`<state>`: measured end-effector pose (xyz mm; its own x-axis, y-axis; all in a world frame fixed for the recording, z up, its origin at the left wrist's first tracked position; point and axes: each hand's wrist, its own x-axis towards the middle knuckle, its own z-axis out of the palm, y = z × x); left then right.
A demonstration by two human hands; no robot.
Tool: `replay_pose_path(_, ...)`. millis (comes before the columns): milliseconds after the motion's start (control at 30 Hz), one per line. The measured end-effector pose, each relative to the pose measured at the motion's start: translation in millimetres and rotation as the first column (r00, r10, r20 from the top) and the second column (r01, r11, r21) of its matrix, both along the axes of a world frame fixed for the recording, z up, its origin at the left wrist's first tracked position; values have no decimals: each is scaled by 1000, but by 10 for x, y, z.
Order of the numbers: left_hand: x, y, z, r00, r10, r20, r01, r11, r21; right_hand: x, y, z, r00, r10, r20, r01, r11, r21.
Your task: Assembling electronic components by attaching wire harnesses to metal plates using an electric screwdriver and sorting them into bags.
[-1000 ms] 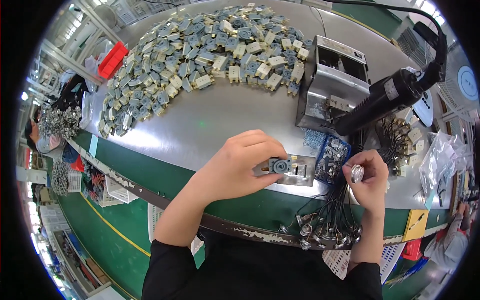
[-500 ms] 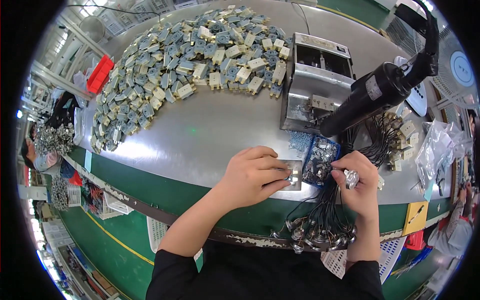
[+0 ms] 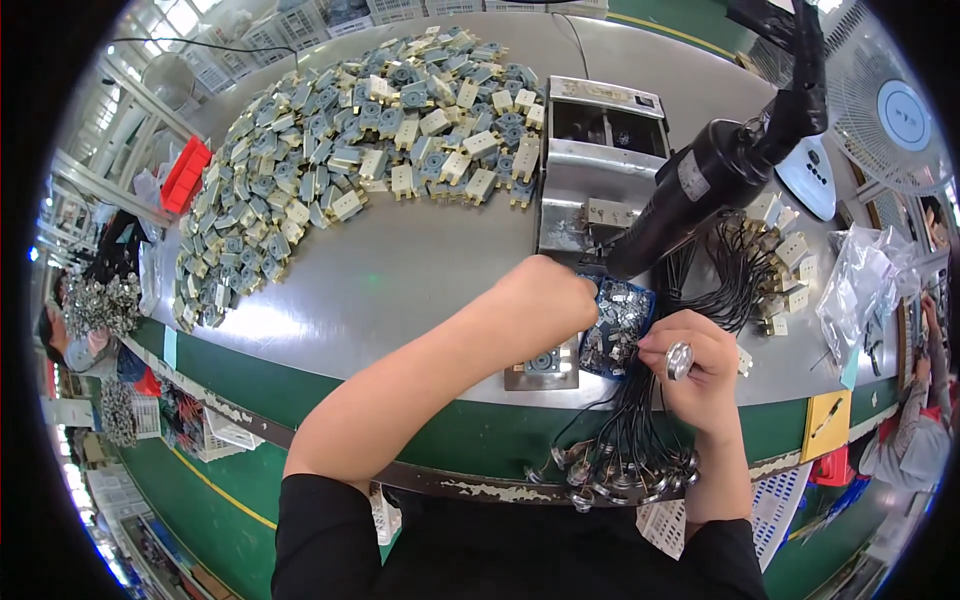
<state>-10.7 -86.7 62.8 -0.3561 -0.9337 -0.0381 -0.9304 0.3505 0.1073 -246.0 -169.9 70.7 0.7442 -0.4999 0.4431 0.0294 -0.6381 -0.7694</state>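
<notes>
My left hand is bent down at the upper left edge of a blue tray of small metal parts. Its fingers are curled and their tips hidden, so I cannot make out what they hold. Partly under that wrist lies a flat metal plate with a grey and cream switch-like block on it. Just right of the tray, my right hand is closed around a cable with a round silver end; thumb and forefinger pinch together near the tray's edge. More black cables with round metal ends hang over the table's front edge.
A large heap of grey and cream blocks covers the back left. A metal machine and a thick black cylinder on an arm stand behind the tray. Wired blocks, a plastic bag and a fan are at right.
My left hand has left the metal plate and moved up and right to the blue tray, uncovering the block on the plate. My right hand keeps its hold beside the tray. The whole view has shifted slightly.
</notes>
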Motion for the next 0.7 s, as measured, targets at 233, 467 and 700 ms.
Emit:
replay_pose_path(233,155,157,209,928,3,-372,-9,1000,-14,-105,-11,47,984,58,-167,-36,991,129)
replay_pose_path(467,300,725,147,523,298,-799,-245,950,194,4,-72,89,960,263,-92,-237,945,225)
replay_pose_path(700,150,961,-156,280,399,-873,-345,891,296,200,-49,144,925,366,-103,-282,843,458)
